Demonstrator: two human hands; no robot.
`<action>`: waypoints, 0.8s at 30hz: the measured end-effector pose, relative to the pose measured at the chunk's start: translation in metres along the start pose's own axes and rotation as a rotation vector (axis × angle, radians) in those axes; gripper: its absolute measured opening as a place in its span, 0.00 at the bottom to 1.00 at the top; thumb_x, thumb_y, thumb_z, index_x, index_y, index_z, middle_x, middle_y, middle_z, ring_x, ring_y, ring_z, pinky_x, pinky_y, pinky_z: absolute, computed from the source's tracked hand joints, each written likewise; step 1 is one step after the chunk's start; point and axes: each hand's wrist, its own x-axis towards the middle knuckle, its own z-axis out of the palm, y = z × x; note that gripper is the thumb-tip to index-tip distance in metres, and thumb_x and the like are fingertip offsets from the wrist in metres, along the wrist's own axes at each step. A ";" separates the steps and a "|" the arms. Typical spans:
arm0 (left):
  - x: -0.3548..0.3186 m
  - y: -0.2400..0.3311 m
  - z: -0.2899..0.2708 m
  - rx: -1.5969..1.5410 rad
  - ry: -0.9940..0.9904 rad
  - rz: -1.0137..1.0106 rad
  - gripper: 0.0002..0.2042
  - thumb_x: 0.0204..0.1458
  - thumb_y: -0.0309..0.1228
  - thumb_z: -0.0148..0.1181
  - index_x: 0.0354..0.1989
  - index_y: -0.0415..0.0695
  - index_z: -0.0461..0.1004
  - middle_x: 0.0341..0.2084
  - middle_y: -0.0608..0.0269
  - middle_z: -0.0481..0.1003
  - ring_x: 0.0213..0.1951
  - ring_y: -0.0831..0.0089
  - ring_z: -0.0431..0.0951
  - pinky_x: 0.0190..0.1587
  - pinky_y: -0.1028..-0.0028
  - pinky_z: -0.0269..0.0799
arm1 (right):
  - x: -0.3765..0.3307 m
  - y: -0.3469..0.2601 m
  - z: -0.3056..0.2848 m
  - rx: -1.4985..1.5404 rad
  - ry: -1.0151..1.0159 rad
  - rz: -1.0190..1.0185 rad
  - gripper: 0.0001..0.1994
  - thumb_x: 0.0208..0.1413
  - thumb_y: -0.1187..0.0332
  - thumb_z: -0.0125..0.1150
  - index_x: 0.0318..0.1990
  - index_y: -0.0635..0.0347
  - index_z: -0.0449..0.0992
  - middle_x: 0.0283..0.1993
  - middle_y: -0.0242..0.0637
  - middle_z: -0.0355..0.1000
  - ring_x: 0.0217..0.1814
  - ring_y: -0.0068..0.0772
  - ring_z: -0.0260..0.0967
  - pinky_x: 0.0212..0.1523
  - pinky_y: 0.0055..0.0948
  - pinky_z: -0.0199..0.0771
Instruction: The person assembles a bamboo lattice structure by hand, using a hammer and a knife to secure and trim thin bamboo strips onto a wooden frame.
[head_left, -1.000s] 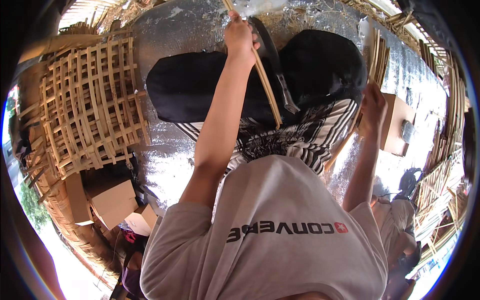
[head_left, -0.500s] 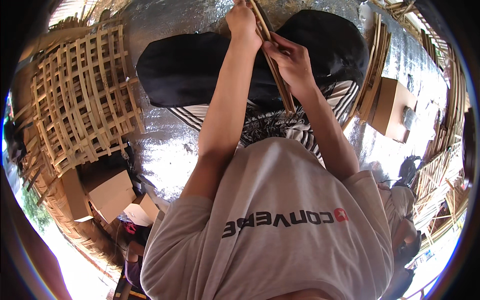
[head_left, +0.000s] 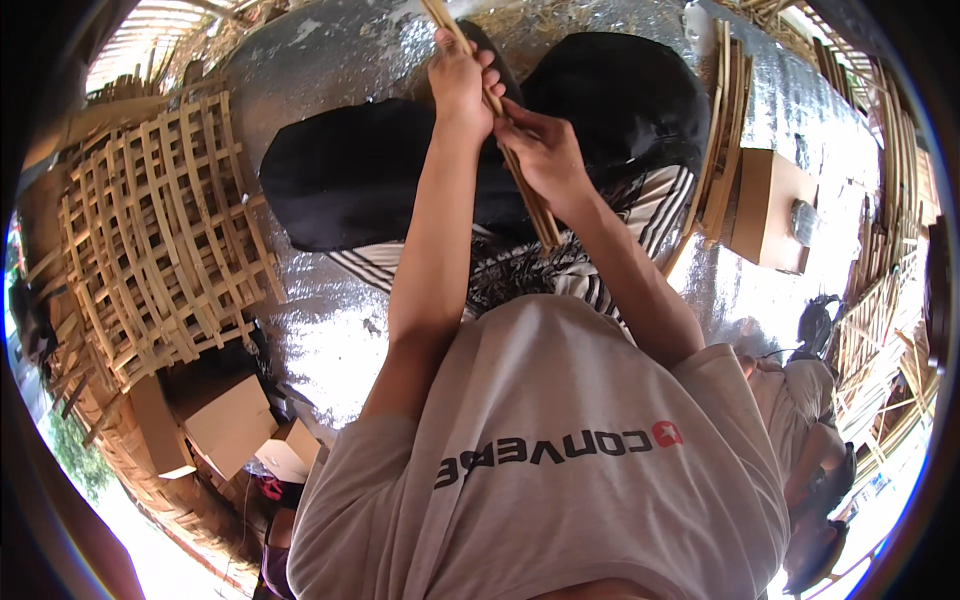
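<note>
A long, thin bundle of split bamboo strips [head_left: 527,195] slants across my lap, its upper end running out past the top edge of the view. My left hand [head_left: 463,88] is closed round the strips high up, with the fingers curled over them. Lower down, my right hand [head_left: 545,155] pinches the same strips between thumb and fingers. Black cloth [head_left: 350,165] covers my legs beneath both hands. Beside the strips, just above the hands, is a dark elongated shape [head_left: 487,52] whose kind I cannot make out.
A woven bamboo lattice panel [head_left: 160,230] stands at the left, above open cardboard boxes [head_left: 230,425]. At right, long bamboo slats [head_left: 725,150] lie beside another cardboard box [head_left: 770,210] on the shiny silver floor sheet [head_left: 325,330]. Another person [head_left: 800,400] is at the lower right.
Both hands and the bamboo strips sit lower and further left in view; the surroundings have shifted too as the view tilted. Both hands keep their hold.
</note>
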 end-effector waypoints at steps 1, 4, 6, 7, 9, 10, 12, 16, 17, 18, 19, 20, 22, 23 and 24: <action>-0.002 -0.001 0.000 -0.018 -0.048 0.039 0.24 0.66 0.56 0.38 0.38 0.44 0.63 0.20 0.66 0.64 0.15 0.78 0.58 0.17 0.74 0.57 | -0.001 -0.002 -0.001 0.026 -0.023 -0.038 0.22 0.61 0.68 0.64 0.60 0.68 0.72 0.37 0.26 0.74 0.36 0.10 0.64 0.36 0.15 0.64; -0.010 -0.001 0.008 0.064 -0.062 0.054 0.25 0.65 0.57 0.41 0.38 0.43 0.63 0.20 0.67 0.62 0.14 0.81 0.56 0.16 0.77 0.54 | -0.009 -0.021 -0.029 -0.037 0.052 -0.034 0.22 0.60 0.62 0.65 0.56 0.68 0.75 0.39 0.31 0.77 0.38 0.15 0.69 0.38 0.20 0.69; -0.015 0.004 0.005 0.129 -0.091 0.099 0.27 0.63 0.59 0.43 0.38 0.42 0.63 0.19 0.69 0.61 0.14 0.83 0.55 0.16 0.77 0.54 | 0.000 -0.025 -0.083 -0.059 0.303 -0.117 0.22 0.59 0.57 0.66 0.52 0.68 0.78 0.39 0.35 0.78 0.38 0.19 0.73 0.38 0.23 0.73; -0.020 0.011 0.002 0.212 -0.048 0.102 0.25 0.66 0.56 0.41 0.39 0.43 0.65 0.21 0.69 0.62 0.16 0.82 0.56 0.19 0.78 0.54 | 0.007 -0.028 -0.118 -0.054 0.431 -0.140 0.21 0.60 0.55 0.65 0.49 0.66 0.79 0.39 0.35 0.79 0.36 0.20 0.74 0.36 0.24 0.74; -0.021 0.017 -0.006 0.300 -0.013 0.126 0.26 0.65 0.57 0.41 0.40 0.42 0.65 0.21 0.69 0.62 0.16 0.83 0.56 0.18 0.78 0.55 | 0.017 -0.014 -0.202 -0.247 0.789 -0.176 0.18 0.63 0.56 0.61 0.46 0.64 0.80 0.36 0.35 0.78 0.31 0.19 0.73 0.30 0.20 0.72; -0.024 0.021 -0.005 0.349 0.012 0.106 0.27 0.65 0.57 0.42 0.40 0.40 0.66 0.21 0.68 0.62 0.15 0.83 0.56 0.17 0.79 0.55 | 0.018 0.004 -0.255 -0.451 0.932 -0.001 0.18 0.63 0.55 0.58 0.47 0.61 0.81 0.37 0.42 0.80 0.33 0.30 0.77 0.33 0.30 0.76; -0.029 0.022 -0.006 0.405 -0.007 0.157 0.26 0.65 0.58 0.42 0.36 0.42 0.65 0.19 0.69 0.62 0.14 0.84 0.57 0.15 0.79 0.56 | 0.004 0.049 -0.338 -1.172 0.837 0.056 0.21 0.61 0.48 0.54 0.46 0.57 0.80 0.43 0.55 0.77 0.49 0.61 0.73 0.49 0.51 0.71; -0.018 0.007 -0.030 0.562 -0.043 0.394 0.24 0.65 0.57 0.44 0.31 0.47 0.63 0.17 0.72 0.60 0.13 0.85 0.58 0.13 0.81 0.54 | -0.021 0.117 -0.351 -1.359 0.650 -0.039 0.19 0.58 0.53 0.55 0.41 0.62 0.77 0.44 0.57 0.75 0.49 0.63 0.72 0.48 0.53 0.71; -0.020 0.007 -0.030 0.550 -0.031 0.399 0.23 0.64 0.57 0.45 0.31 0.47 0.63 0.17 0.72 0.60 0.13 0.86 0.58 0.14 0.81 0.54 | -0.021 0.119 -0.340 -1.354 0.609 -0.013 0.18 0.59 0.55 0.54 0.40 0.63 0.77 0.44 0.57 0.75 0.49 0.65 0.71 0.48 0.54 0.71; -0.026 0.011 -0.029 0.517 -0.025 0.394 0.23 0.65 0.56 0.45 0.31 0.47 0.63 0.17 0.72 0.60 0.14 0.86 0.57 0.15 0.81 0.54 | -0.019 0.119 -0.333 -1.267 0.618 0.058 0.17 0.60 0.58 0.51 0.39 0.65 0.76 0.43 0.58 0.75 0.48 0.66 0.71 0.48 0.55 0.70; -0.030 0.013 -0.028 0.484 -0.029 0.380 0.23 0.65 0.56 0.45 0.31 0.47 0.63 0.18 0.73 0.60 0.15 0.86 0.57 0.15 0.81 0.53 | -0.019 0.119 -0.328 -1.183 0.630 0.139 0.17 0.61 0.60 0.49 0.39 0.67 0.76 0.42 0.60 0.75 0.48 0.67 0.71 0.48 0.56 0.69; -0.027 0.010 -0.031 0.486 -0.027 0.416 0.23 0.65 0.56 0.45 0.31 0.47 0.63 0.18 0.72 0.60 0.15 0.86 0.57 0.16 0.81 0.54 | -0.019 0.121 -0.332 -1.160 0.653 0.105 0.16 0.61 0.61 0.48 0.38 0.68 0.76 0.42 0.61 0.75 0.47 0.67 0.71 0.47 0.56 0.69; -0.027 0.010 -0.031 0.494 -0.012 0.467 0.23 0.65 0.55 0.45 0.32 0.46 0.64 0.18 0.72 0.59 0.16 0.85 0.57 0.17 0.81 0.54 | -0.015 0.121 -0.343 -1.115 0.705 0.046 0.16 0.61 0.63 0.46 0.36 0.70 0.75 0.40 0.63 0.74 0.46 0.67 0.71 0.47 0.57 0.69; -0.029 0.014 -0.030 0.454 -0.017 0.437 0.23 0.65 0.55 0.45 0.32 0.46 0.64 0.18 0.72 0.59 0.16 0.85 0.57 0.16 0.81 0.54 | -0.012 0.117 -0.344 -1.140 0.756 0.015 0.16 0.61 0.64 0.46 0.36 0.70 0.74 0.40 0.64 0.74 0.46 0.67 0.71 0.46 0.58 0.69; -0.033 0.017 -0.029 0.414 -0.019 0.407 0.23 0.65 0.55 0.45 0.33 0.45 0.64 0.18 0.72 0.59 0.16 0.85 0.57 0.16 0.81 0.54 | -0.012 0.105 -0.341 -1.163 0.803 -0.016 0.16 0.61 0.65 0.46 0.35 0.70 0.74 0.40 0.64 0.74 0.45 0.68 0.71 0.46 0.58 0.69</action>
